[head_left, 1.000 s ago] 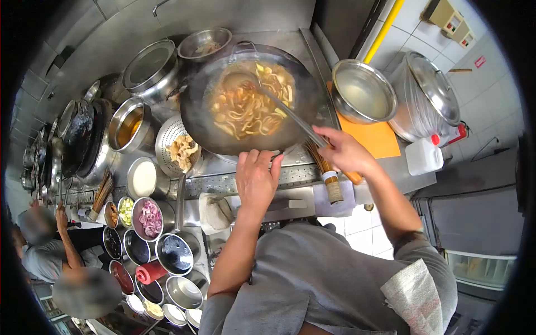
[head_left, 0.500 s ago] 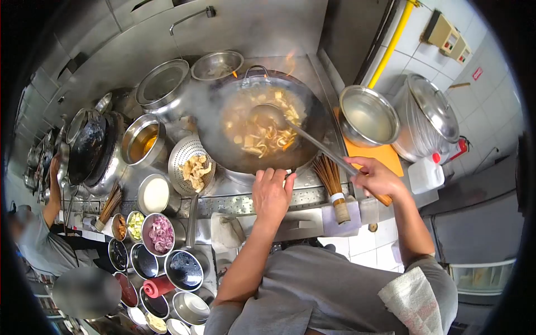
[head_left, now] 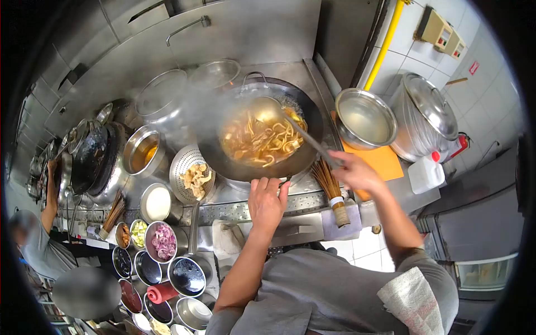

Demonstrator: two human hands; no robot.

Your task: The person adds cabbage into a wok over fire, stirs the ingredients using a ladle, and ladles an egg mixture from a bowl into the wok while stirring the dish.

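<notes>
So we've got a steel counter [head_left: 231,196] here, and it's packed. The wok [head_left: 216,155] sits in the middle, with a strainer [head_left: 182,166] just beside it on our left, handle hanging out over the perforated strip [head_left: 254,210]. Further left we have a pot of amber liquid [head_left: 132,152], and nearer the front a pot of white stuff [head_left: 156,203]. Right of the wok there's a bamboo brush [head_left: 326,181], its bound end on a purple cloth [head_left: 353,223] at the front edge. Past that we've got an orange board [head_left: 379,167] and a white jug [head_left: 425,175].
</notes>
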